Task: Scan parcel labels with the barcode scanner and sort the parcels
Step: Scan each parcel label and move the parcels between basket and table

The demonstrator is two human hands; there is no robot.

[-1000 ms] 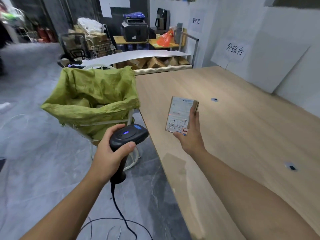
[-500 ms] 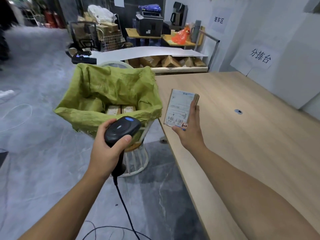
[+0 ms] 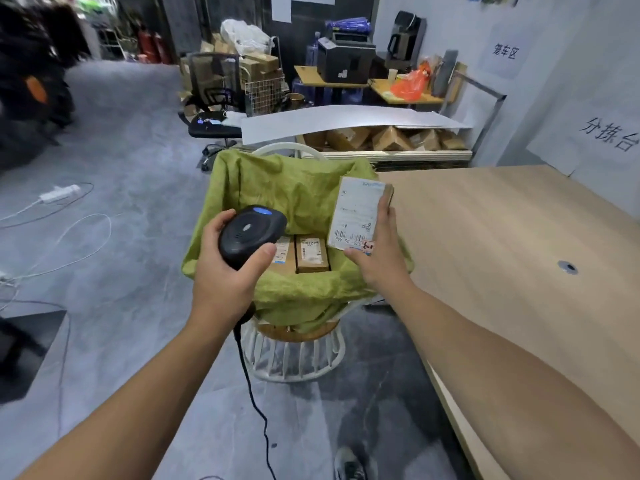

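The wooden surface (image 3: 502, 271) runs along my right side. I stand at its near corner so that the green sack (image 3: 277, 181) is straight in front of me. The sack is draped over a white stand (image 3: 294, 358) with its mouth spread wide, so parcels can simply be dropped in. Two brown boxes (image 3: 311, 255) already lie flat at the bottom, labels up.

My right hand (image 3: 379, 261) holds the parcel (image 3: 358, 209) in the air over the sack's right rim, just beside the edge of the surface. I grip it low, thumb across the bottom corner and fingers up the far side. That keeps the white label facing me and most of its print uncovered.

My left hand (image 3: 225, 275) is wrapped round the black scanner (image 3: 251, 233), thumb over the side of its head. The head is raised above the sack, just left of the parcel and apart from it, pointing away from me rather than at the label. Its cable (image 3: 254, 403) hangs slack to the floor, so my arm is free to swing.

The barcode (image 3: 348, 234) runs along the label's lower edge, close to my thumb and beside a small red-and-white sticker (image 3: 367, 244). I cannot tell whether the label is already read. Held over the open sack like this, the parcel looks close to being dropped in.
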